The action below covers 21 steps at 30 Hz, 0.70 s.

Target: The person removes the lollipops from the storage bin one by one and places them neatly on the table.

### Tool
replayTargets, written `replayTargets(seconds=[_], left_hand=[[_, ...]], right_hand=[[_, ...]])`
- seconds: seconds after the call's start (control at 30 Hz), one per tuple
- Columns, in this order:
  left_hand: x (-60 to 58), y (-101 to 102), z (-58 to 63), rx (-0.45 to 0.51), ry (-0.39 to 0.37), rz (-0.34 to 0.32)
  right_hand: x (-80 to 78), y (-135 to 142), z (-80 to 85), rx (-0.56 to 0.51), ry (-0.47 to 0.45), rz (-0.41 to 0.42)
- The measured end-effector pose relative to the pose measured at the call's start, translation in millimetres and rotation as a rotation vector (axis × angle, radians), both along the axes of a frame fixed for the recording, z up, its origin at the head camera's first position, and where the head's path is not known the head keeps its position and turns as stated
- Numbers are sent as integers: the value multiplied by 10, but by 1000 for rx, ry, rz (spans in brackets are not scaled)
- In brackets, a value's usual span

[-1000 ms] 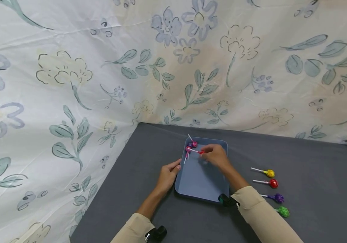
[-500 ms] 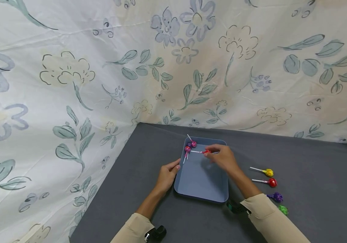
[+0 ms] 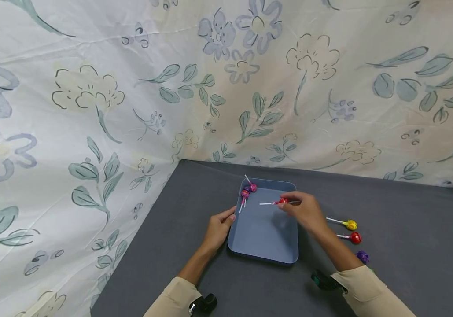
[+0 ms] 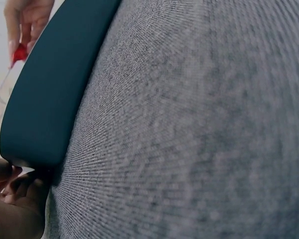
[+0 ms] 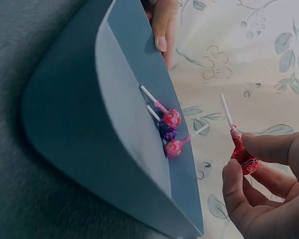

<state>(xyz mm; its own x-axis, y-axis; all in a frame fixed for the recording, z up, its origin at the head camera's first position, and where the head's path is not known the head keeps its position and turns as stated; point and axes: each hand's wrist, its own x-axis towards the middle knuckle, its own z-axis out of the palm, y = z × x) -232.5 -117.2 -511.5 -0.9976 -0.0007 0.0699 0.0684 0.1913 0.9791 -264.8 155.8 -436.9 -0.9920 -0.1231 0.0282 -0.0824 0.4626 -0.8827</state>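
Observation:
My right hand (image 3: 303,210) pinches a red-wrapped lollipop (image 5: 246,163) by its head between thumb and fingers. Its white stick points left in the head view, over the right part of a shallow blue-grey tray (image 3: 263,233). My left hand (image 3: 216,231) grips the tray's left side, and in the right wrist view its thumb (image 5: 161,42) lies over the rim. Inside the tray, in the far left corner, a pink lollipop (image 5: 172,118), a purple lollipop (image 5: 168,132) and another pink lollipop (image 5: 174,148) lie close together.
To the right of the tray, a yellow lollipop (image 3: 351,225), a red lollipop (image 3: 355,238) and a purple lollipop (image 3: 362,256) lie in a column on the dark grey tabletop (image 3: 416,237). A green one is almost hidden by the right sleeve. Floral cloth (image 3: 230,88) hangs behind.
My right hand has moved right with the red lollipop, away from the lollipops in the tray's corner. The right sleeve now covers most of the green lollipop. My left hand keeps its grip.

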Motion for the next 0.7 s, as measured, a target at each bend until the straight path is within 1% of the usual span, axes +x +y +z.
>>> replayTargets(seconds=[0.1, 0.3, 0.47, 0.6, 0.7], left_hand=[[-5, -1, -7, -6, -15, 2], [4, -5, -13, -19, -1, -4], [4, -8, -17, -13, -4, -4], [6, -10, -8, -14, -8, 3], [11, -15, -5, -23, -3, 6]], right_hand=[[46, 81, -9, 17, -7, -6], [153, 242, -24, 30, -8, -12], [233, 354, -37, 19, -36, -37], [273, 432, -68, 18, -49, -56], [294, 499, -92, 16, -40, -63]])
